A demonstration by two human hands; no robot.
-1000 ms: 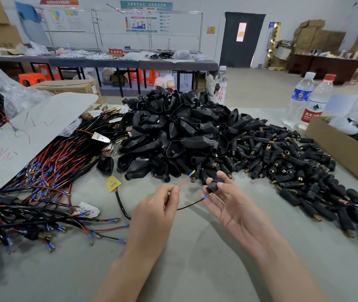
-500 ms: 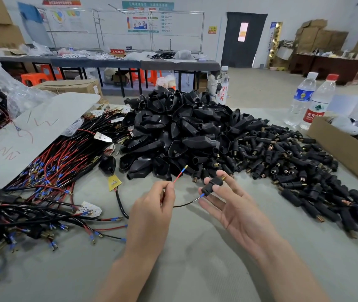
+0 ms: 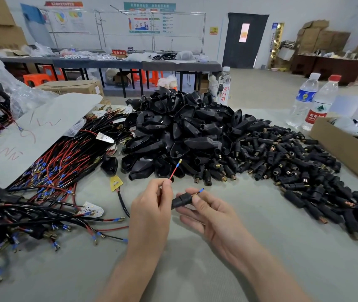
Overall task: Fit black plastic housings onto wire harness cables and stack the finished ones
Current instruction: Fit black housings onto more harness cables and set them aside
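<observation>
Looks like the threading step, partway through one piece. Pinching the red wire (image 3: 174, 172) between thumb and fingertips of the left hand (image 3: 152, 205), blue-sleeved end pointing up and away past the knuckles. Gripping a small black housing (image 3: 181, 201) in the right hand (image 3: 214, 216), thumb on top and fingers curled underneath, right in the gap between the two hands and just about touching the left fingertips. Can also make out a blue-tipped terminal (image 3: 199, 190) poking out the far end of it, just above the right thumb, so probably got one lead through already. Can't tell how deep, or whether seated properly.

Next up, going by the task: getting the red lead into its own housing, then finishing this one off. Calls for lining the terminal up square with the opening and pushing straight in, to avoid buckling such a thin wire.

Plenty of stock close by. Heap of big black shells (image 3: 173, 131) straight ahead of both hands, spread of small barrel connectors (image 3: 293, 168) out beyond the right hand, tangle of harness cables (image 3: 43, 182) off past the left hand, plus a yellow tag (image 3: 116, 183) just outside the left knuckles. Can't pick out a finished stack anywhere.
</observation>
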